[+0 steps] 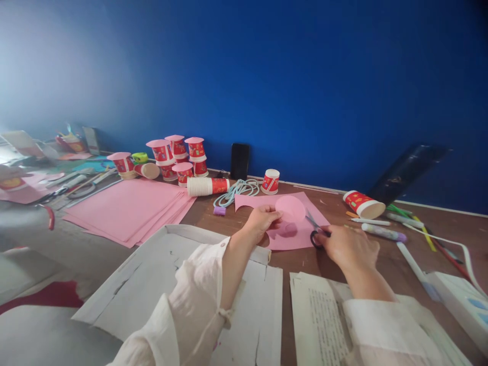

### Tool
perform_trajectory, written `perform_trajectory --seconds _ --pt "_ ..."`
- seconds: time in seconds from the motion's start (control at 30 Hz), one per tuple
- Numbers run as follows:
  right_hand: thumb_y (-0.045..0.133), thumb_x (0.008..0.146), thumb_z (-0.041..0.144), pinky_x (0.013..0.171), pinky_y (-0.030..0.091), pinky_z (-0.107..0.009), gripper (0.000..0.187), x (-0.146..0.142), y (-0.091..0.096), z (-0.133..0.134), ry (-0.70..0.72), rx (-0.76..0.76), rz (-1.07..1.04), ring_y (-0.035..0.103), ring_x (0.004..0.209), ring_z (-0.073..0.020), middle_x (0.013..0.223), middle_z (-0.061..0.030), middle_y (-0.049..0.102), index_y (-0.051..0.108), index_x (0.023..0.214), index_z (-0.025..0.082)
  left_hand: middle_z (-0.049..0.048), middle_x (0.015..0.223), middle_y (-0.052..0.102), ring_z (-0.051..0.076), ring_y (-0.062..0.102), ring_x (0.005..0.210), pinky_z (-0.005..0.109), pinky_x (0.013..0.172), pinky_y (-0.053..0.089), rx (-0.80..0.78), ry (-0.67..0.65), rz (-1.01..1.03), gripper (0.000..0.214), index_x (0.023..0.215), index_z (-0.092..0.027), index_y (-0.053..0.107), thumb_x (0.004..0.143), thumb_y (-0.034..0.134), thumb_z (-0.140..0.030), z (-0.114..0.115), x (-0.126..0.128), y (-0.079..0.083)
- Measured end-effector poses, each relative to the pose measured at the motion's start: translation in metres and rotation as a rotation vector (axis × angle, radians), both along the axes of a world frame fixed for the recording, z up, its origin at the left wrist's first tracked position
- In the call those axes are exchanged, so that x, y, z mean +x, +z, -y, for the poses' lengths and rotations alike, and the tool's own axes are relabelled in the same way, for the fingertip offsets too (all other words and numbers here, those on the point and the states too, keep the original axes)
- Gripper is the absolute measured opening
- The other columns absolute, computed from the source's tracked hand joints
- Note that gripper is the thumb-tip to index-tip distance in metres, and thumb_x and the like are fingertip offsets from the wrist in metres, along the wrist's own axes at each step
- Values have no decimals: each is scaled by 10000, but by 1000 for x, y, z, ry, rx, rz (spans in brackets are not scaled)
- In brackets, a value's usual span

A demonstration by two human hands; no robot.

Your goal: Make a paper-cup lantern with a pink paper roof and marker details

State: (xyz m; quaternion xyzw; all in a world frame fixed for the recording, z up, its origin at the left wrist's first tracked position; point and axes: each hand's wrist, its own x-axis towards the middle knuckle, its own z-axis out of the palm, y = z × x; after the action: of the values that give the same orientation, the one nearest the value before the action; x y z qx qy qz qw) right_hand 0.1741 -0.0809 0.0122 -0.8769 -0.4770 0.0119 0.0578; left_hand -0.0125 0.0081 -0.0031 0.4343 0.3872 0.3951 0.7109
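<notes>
Pale sleeves (194, 292) sit closest to the camera. Left hand (264, 221) has thumb and fingers pinching the left edge of a pink paper circle (290, 207), just above a bigger pink sheet (299, 240). Right hand (349, 246) has fingers around the scissors (315, 235), blades by the circle's right side, can't tell how wide. Paper's probably light, bendy, easily creased, so a gentle rim pinch seems best.

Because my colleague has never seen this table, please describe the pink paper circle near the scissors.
Below the blue wall, look for the brown table. Near its middle, the left hand holds the pink paper circle, its right edge beside the scissors. Unlike the pink discs on the cups, this one is hand-held, above a pink sheet.
</notes>
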Motion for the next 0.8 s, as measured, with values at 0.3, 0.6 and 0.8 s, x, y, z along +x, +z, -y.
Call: perform_trajectory --seconds 0.3,0.6,0.8 --pt "502 793 615 674 481 -338 660 -8 -18 -11 52 479 -581 651 701 -224 851 -101 713 591 1246 144 -8 547 570 78 521 468 199 505 448 27 -69 -96 116 719 -143 613 720 721 -184 -2 4 -4" --pt "597 766 404 770 452 -310 507 -22 -28 -13 117 258 -331 656 886 -244 914 -100 713 620 1211 162 104 846 691 253 642 813 311 736 457 575 -30 -843 400 1062 -175 648 665 689 -209 11 -1 -12" --pt "561 783 383 732 440 -315 417 -21 -29 -12 145 256 -327 650 843 -243 899 -85 711 653 1146 199 118 1068 682 239 634 936 316 850 455 928 -171 -774 267 1000 -201 688 815 498 -176 21 3 -1"
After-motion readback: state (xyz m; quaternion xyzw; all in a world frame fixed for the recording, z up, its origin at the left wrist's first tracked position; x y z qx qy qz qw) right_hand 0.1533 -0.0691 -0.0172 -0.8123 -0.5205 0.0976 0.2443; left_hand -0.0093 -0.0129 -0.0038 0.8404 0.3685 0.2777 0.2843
